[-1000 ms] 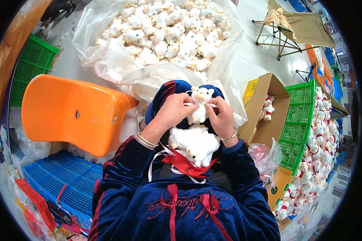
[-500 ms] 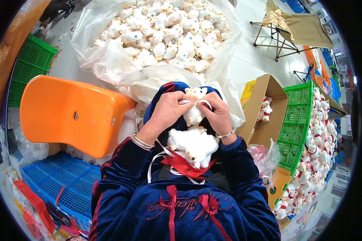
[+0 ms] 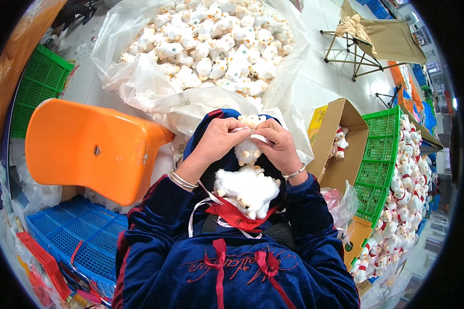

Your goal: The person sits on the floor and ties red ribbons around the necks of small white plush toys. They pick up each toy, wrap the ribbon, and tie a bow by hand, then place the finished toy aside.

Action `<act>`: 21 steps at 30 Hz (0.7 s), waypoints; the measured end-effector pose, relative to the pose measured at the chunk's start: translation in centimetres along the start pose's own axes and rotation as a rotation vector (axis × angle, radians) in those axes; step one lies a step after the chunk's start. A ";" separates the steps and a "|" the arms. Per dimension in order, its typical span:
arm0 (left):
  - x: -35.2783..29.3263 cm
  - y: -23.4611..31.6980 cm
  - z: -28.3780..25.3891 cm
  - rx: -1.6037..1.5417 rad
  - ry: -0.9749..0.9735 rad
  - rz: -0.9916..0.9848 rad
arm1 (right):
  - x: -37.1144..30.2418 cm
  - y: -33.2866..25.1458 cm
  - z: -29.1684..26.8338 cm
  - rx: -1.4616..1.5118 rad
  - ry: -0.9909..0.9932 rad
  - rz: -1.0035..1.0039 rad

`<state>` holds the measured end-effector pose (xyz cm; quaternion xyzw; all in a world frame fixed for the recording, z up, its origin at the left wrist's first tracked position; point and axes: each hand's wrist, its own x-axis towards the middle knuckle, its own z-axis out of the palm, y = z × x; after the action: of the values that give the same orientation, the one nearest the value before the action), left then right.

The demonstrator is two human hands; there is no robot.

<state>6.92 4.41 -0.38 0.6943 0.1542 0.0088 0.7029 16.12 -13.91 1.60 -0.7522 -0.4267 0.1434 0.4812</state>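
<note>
A small white plush animal (image 3: 247, 151) stands upright between my knees, its head away from me. Around its neck runs a white ribbon (image 3: 261, 138). My left hand (image 3: 219, 138) pinches the ribbon on the left side of the neck, and my right hand (image 3: 277, 146) pinches it on the right. The fingertips are close together at the neck and partly hide the ribbon. On my lap lies a second white plush animal (image 3: 247, 188), untouched. Under it are red cloth pieces (image 3: 237, 215) with loose white ribbons (image 3: 192, 219).
A large clear plastic bag (image 3: 113, 51) full of white plush animals lies ahead. An orange stool (image 3: 82, 149) and blue crate (image 3: 77, 224) are at left. On the right stand a cardboard box (image 3: 327, 139) and a green crate (image 3: 375, 175) beside many red-scarfed plush animals (image 3: 397, 221).
My hands have drawn slightly closer together at the plush animal's neck, both still gripping the ribbon. The plush on my lap stays where it was.
</note>
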 end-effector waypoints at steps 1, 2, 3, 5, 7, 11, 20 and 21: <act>0.1 -0.1 0.2 -0.017 0.010 -0.008 | 0.0 0.0 0.0 -0.004 -0.013 0.003; 0.3 -0.1 0.4 -0.033 0.021 -0.015 | 0.1 0.1 -0.1 -0.008 -0.027 0.006; 0.4 -0.1 0.5 -0.050 0.031 -0.023 | 0.1 0.2 -0.1 -0.012 -0.040 0.010; 0.6 0.0 0.6 -0.001 0.014 -0.027 | 0.2 0.1 -0.1 -0.012 -0.040 0.015; 0.9 0.0 0.4 0.039 -0.034 -0.038 | 0.4 0.3 0.0 -0.024 -0.037 0.029; 1.2 -0.3 -0.6 0.017 -0.170 -0.018 | 0.6 0.7 0.1 -0.069 -0.032 0.082; 1.1 -0.9 1.6 0.157 -0.028 0.081 | 1.2 1.1 0.4 0.146 0.005 0.168; 1.1 -1.4 1.7 0.164 0.002 0.092 | 1.4 1.1 0.3 0.165 -0.009 0.157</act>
<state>8.08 2.93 -1.97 0.7559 0.1230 0.0290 0.6424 17.30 -12.83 0.81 -0.7404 -0.3553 0.2185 0.5271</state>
